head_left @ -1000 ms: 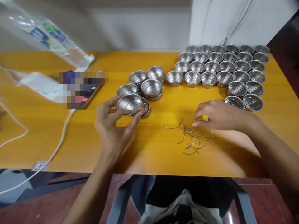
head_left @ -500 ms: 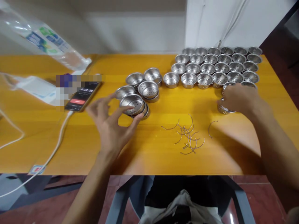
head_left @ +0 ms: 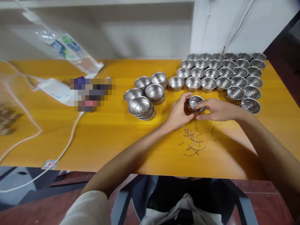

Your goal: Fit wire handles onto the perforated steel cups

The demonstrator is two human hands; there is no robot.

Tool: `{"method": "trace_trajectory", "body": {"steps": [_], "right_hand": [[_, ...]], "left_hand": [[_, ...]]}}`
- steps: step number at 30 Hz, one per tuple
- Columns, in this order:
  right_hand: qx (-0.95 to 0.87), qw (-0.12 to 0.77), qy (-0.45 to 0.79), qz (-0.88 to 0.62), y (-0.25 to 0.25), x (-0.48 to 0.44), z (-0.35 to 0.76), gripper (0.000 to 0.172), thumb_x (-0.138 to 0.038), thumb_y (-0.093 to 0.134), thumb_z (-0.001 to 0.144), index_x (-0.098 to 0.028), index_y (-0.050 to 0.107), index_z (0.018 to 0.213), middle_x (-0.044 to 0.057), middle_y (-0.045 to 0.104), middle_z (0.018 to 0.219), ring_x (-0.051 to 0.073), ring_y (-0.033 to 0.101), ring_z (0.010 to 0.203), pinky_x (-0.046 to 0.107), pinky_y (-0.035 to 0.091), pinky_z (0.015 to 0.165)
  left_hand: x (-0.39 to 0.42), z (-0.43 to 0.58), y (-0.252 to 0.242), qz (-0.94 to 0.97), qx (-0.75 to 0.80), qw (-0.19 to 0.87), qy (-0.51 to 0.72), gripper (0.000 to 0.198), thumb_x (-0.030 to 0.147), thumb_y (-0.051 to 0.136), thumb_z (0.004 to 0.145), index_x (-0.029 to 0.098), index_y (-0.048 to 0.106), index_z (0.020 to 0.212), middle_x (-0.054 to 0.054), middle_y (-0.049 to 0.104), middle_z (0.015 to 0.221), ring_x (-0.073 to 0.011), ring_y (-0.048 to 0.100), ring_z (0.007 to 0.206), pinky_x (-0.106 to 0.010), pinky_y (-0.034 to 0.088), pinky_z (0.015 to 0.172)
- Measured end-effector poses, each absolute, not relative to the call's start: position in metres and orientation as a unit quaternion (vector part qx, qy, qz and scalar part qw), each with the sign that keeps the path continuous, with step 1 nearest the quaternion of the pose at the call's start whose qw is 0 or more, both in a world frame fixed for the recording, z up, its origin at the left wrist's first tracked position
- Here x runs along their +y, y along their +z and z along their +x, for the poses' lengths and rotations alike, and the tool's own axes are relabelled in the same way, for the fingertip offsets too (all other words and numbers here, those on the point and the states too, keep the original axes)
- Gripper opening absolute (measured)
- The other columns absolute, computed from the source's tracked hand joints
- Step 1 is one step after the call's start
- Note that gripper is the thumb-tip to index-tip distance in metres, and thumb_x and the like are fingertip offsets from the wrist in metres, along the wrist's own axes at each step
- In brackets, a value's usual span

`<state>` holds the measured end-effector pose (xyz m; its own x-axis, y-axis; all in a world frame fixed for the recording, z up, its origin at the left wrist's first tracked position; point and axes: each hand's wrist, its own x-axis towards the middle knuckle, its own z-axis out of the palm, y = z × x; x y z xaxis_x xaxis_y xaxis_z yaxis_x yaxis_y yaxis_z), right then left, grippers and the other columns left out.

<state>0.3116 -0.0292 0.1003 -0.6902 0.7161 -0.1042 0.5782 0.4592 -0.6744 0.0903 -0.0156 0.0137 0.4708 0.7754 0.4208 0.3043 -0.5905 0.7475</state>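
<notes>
Between my two hands, a small perforated metal cup (head_left: 196, 102) is held above the middle of the table, its open side up. My left hand (head_left: 180, 112) wraps round its left side, thumb at the front. From the right, my right hand (head_left: 217, 109) grips the cup, with fingers at its rim and the thumb below. Just under the hands lies a loose pile of thin curved wire pieces (head_left: 192, 140), partly covered by my left hand. One more curved wire (head_left: 212, 132) lies apart on the right.
Rows of similar cups (head_left: 212, 73) stand at the back right by the wall. Several more, some stacked (head_left: 138, 106), are left of my hands. A plastic bottle (head_left: 70, 50), a white cable (head_left: 67, 145) and a partly blurred phone (head_left: 90, 104) occupy the left of the yellow table (head_left: 105, 137).
My left hand has moved right, away from the stacked cups. My right hand has come left from the rows' near end. Both now meet on one cup, and the view has shifted slightly.
</notes>
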Motion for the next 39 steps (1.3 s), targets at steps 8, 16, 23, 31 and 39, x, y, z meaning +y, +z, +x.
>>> {"method": "trace_trajectory", "body": {"steps": [8,16,23,31,39], "right_hand": [[-0.573,0.353,0.603,-0.429,0.110,-0.049,0.277,0.054,-0.069,0.086,0.090,-0.022,0.060,0.086,-0.001,0.056,0.081,0.011,0.040,0.063,0.029,0.027,0.056],[-0.521,0.357,0.667,-0.396,0.117,-0.056,0.266,0.063,-0.064,0.076,0.099,-0.024,0.037,0.070,-0.004,0.034,0.069,0.012,0.035,0.064,0.029,0.029,0.057],[-0.495,0.416,0.672,-0.362,0.122,-0.059,0.264,0.058,-0.061,0.077,0.097,-0.025,0.038,0.074,-0.005,0.028,0.073,0.013,0.033,0.066,0.028,0.038,0.061],[-0.553,0.493,0.568,-0.359,0.133,-0.070,0.254,0.071,-0.087,0.057,0.101,-0.026,0.034,0.072,-0.001,0.033,0.072,0.018,0.047,0.071,0.033,0.044,0.063],[-0.620,0.502,0.512,-0.318,0.109,-0.071,0.245,0.059,-0.071,0.057,0.109,-0.024,0.051,0.075,0.004,0.058,0.089,0.020,0.058,0.086,0.038,0.051,0.080]], "left_hand": [[-0.039,0.072,0.044,0.832,0.317,0.046,0.454,0.070,0.024,0.071,0.095,0.027,0.047,0.161,-0.013,0.064,0.150,-0.0337,0.060,0.135,-0.057,0.052,0.116],[-0.042,0.064,0.044,0.841,0.294,-0.098,0.444,0.076,0.013,0.059,0.102,0.029,0.038,0.173,-0.016,0.069,0.143,-0.0351,0.063,0.126,-0.058,0.050,0.114],[-0.049,0.054,0.096,0.872,0.335,-0.049,0.354,0.065,0.014,0.055,0.102,0.031,0.051,0.165,-0.012,0.065,0.157,-0.0403,0.062,0.139,-0.068,0.049,0.122],[-0.011,0.036,0.182,0.933,0.266,-0.019,0.240,0.065,0.025,0.075,0.089,0.025,0.057,0.152,-0.011,0.063,0.147,-0.0409,0.059,0.143,-0.062,0.052,0.122],[0.024,-0.011,0.181,0.918,0.297,0.075,0.253,0.051,0.036,0.075,0.095,0.024,0.067,0.144,-0.006,0.074,0.133,-0.0307,0.066,0.132,-0.054,0.054,0.121]]}}
